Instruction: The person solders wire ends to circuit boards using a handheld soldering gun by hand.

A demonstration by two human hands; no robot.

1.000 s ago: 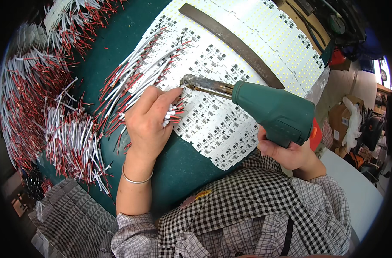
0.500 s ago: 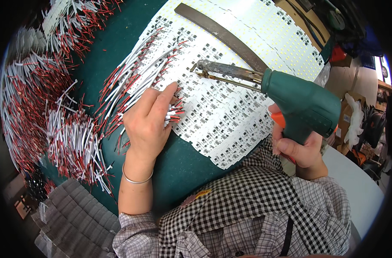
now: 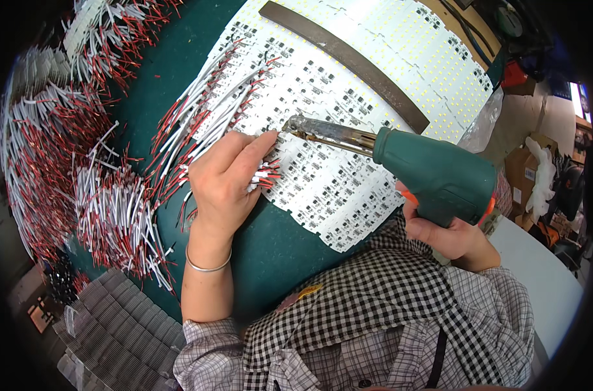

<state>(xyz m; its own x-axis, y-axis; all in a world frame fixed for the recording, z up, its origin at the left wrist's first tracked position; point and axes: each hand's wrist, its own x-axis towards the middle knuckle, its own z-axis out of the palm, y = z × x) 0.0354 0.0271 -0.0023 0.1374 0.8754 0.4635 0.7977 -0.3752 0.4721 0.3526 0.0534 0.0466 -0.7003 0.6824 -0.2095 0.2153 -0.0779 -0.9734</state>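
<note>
My right hand (image 3: 443,236) is wrapped round the grip of a green soldering gun (image 3: 433,171) with an orange trigger. Its dark metal tip reaches left, close by the index fingertip of my left hand (image 3: 223,179). Closed round a small bundle of short wires (image 3: 265,174) with white sleeves and red ends, the left hand rests over a sheet of white circuit boards (image 3: 335,215). Whether the tip touches the board is hard to see. Rows of white-sleeved wires (image 3: 208,133) with red and black leads lie across the sheet's left part, by that hand.
A curved brown bar (image 3: 348,58) lies across the sheet. Large heaps of cut wires (image 3: 49,169) cover the left of the green table (image 3: 179,49). Ribbed grey material (image 3: 124,332) sits at lower left. Cardboard (image 3: 523,176) and clutter stand at the right.
The soldering gun in my right hand has moved left and slightly down, bringing its tip nearer the left fingertip. My left index fingertip has shifted slightly right. The brown bar has slid slightly right and down.
</note>
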